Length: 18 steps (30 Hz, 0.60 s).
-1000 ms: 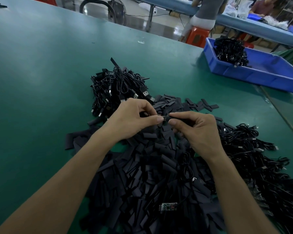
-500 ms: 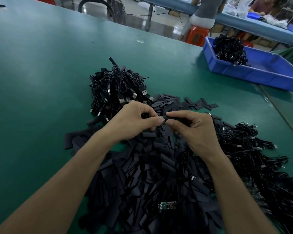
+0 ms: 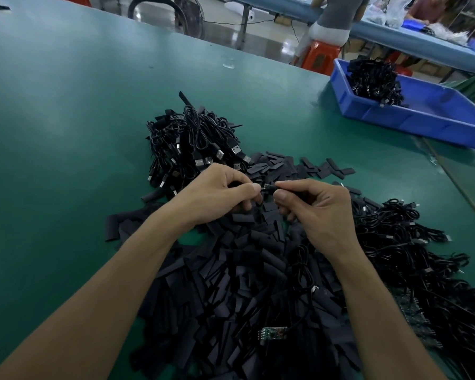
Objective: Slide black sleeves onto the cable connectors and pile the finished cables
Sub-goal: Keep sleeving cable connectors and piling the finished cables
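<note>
My left hand [image 3: 220,192] and my right hand [image 3: 316,204] meet above a heap of flat black sleeves [image 3: 244,283]. Between their fingertips I pinch a small black cable connector [image 3: 268,187]; whether a sleeve sits on it I cannot tell. A thin black cable [image 3: 302,272] trails from under my right hand down to a small green circuit board [image 3: 273,332] lying on the sleeves. Behind my left hand stands a pile of black USB cables [image 3: 195,148]. Another spread of black cables [image 3: 412,259] lies to the right.
A blue plastic bin [image 3: 433,122] holding more black cables stands at the back right of the green table [image 3: 66,119]. Beyond the table's far edge are a red stool [image 3: 321,54], another bench and seated people.
My hands have drawn slightly apart, and the connector's tip now shows between the fingertips. The piles have not moved.
</note>
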Motion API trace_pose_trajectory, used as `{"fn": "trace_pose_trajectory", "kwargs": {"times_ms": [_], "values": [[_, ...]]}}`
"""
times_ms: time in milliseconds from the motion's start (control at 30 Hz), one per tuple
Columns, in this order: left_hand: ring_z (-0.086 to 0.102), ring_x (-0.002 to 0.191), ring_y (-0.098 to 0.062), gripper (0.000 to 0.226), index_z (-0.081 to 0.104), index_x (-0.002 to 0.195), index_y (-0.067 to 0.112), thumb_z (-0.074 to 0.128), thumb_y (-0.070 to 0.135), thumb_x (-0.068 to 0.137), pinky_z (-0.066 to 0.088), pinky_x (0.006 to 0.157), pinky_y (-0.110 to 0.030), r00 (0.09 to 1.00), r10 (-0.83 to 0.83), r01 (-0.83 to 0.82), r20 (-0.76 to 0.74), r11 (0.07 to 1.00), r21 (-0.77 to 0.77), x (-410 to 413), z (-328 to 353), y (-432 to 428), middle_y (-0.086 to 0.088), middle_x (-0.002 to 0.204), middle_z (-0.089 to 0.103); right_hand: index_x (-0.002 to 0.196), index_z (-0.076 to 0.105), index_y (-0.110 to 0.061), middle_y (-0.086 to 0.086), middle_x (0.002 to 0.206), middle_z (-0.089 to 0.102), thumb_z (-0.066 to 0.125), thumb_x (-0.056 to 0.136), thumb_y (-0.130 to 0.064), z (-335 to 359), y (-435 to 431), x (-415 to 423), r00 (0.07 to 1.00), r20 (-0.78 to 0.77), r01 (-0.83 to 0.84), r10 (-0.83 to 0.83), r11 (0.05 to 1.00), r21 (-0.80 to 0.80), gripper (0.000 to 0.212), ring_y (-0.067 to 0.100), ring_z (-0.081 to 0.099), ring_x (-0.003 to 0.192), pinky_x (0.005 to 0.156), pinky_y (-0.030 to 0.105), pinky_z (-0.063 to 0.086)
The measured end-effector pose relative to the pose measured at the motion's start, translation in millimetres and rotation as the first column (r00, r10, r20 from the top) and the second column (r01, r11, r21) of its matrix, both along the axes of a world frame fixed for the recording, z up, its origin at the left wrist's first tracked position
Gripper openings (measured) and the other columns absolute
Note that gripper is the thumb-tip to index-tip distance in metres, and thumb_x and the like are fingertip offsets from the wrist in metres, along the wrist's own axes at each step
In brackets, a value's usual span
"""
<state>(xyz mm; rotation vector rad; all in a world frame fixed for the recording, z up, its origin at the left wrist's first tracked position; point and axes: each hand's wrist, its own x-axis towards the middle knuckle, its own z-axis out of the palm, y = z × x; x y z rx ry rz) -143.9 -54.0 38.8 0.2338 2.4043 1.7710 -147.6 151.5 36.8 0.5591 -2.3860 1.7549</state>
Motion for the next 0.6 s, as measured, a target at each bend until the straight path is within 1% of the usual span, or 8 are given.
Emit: {"fn": "trace_pose_trajectory", "kwargs": {"times_ms": [67,133,167,233,267,333,433,600], "values": [[0.057,0.062,-0.028,0.025,0.076,0.082,0.025,0.061,0.036,0.099,0.045,0.063,-0.033,0.999,-0.010,0.008,-0.043,0.999,-0.035,0.7,-0.2,-0.7,0.002,0.071,0.072,0.096,0.076,-0.022,-0.003,0.073,0.075,0.075,0.080,-0.024,1.0,-0.7,0.6,1.000,0.013,-0.006,0.006,1.000,-0.017,0.016,0.011,0.068,0.060,0.057,0.019,0.053],[0.056,0.063,-0.037,0.024,0.074,0.084,0.027,0.059,0.037,0.100,0.044,0.060,-0.035,0.995,-0.023,0.014,-0.094,0.995,-0.097,0.9,-1.1,-1.0,0.004,0.073,0.073,0.096,0.076,-0.022,-0.001,0.073,0.075,0.075,0.080,-0.023,1.1,-0.4,0.6,0.999,0.024,-0.022,0.023,1.000,-0.016,0.016,0.012,0.068,0.060,0.057,0.020,0.053],[0.055,0.059,-0.032,0.023,0.072,0.084,0.029,0.058,0.037,0.100,0.043,0.057,-0.032,0.992,-0.032,0.016,-0.118,0.990,-0.139,0.8,-1.5,-1.0,0.008,0.073,0.072,0.096,0.076,-0.022,-0.002,0.074,0.075,0.076,0.080,-0.022,1.2,0.4,0.6,0.999,0.028,-0.031,0.031,0.999,-0.009,0.016,0.012,0.069,0.060,0.057,0.019,0.054],[0.048,0.046,-0.008,0.022,0.069,0.083,0.032,0.056,0.037,0.101,0.038,0.048,-0.021,0.987,-0.052,0.019,-0.152,0.978,-0.209,0.8,-2.0,-0.5,0.012,0.070,0.070,0.097,0.076,-0.022,-0.004,0.075,0.076,0.076,0.080,-0.022,1.7,2.0,0.6,0.999,0.029,-0.042,0.042,0.999,0.017,0.017,0.011,0.069,0.061,0.059,0.018,0.053],[0.045,0.043,-0.001,0.023,0.068,0.082,0.031,0.055,0.036,0.101,0.035,0.045,-0.015,0.984,-0.066,0.026,-0.163,0.972,-0.234,0.8,-1.9,0.2,0.010,0.068,0.069,0.097,0.076,-0.024,-0.006,0.076,0.076,0.076,0.078,-0.025,2.5,2.5,0.9,0.999,0.027,-0.046,0.045,0.998,0.036,0.019,0.009,0.070,0.063,0.060,0.017,0.053],[0.045,0.042,0.002,0.026,0.067,0.081,0.029,0.054,0.033,0.102,0.032,0.043,-0.010,0.978,-0.101,0.045,-0.185,0.958,-0.284,1.5,-1.7,2.1,0.009,0.067,0.066,0.099,0.075,-0.028,-0.014,0.080,0.076,0.076,0.077,-0.028,3.7,2.7,0.7,0.999,0.007,-0.052,0.052,0.995,0.083,0.022,0.004,0.070,0.067,0.065,0.014,0.052],[0.047,0.044,0.002,0.026,0.066,0.081,0.028,0.053,0.030,0.103,0.032,0.044,-0.010,0.971,-0.132,0.060,-0.202,0.944,-0.325,2.3,-1.0,3.4,0.009,0.068,0.064,0.100,0.075,-0.030,-0.020,0.081,0.075,0.078,0.078,-0.022,3.2,2.2,0.2,0.999,-0.016,-0.048,0.050,0.993,0.107,0.023,-0.001,0.069,0.069,0.067,0.012,0.051],[0.044,0.040,0.000,0.027,0.066,0.082,0.025,0.052,0.031,0.103,0.030,0.041,-0.011,0.972,-0.127,0.057,-0.199,0.944,-0.324,2.5,-0.2,3.9,0.008,0.064,0.064,0.096,0.076,-0.026,-0.010,0.074,0.075,0.078,0.080,-0.022,-0.6,-1.5,1.1,1.000,-0.009,-0.007,0.008,0.999,0.050,0.017,0.006,0.069,0.063,0.063,0.015,0.051]]}}
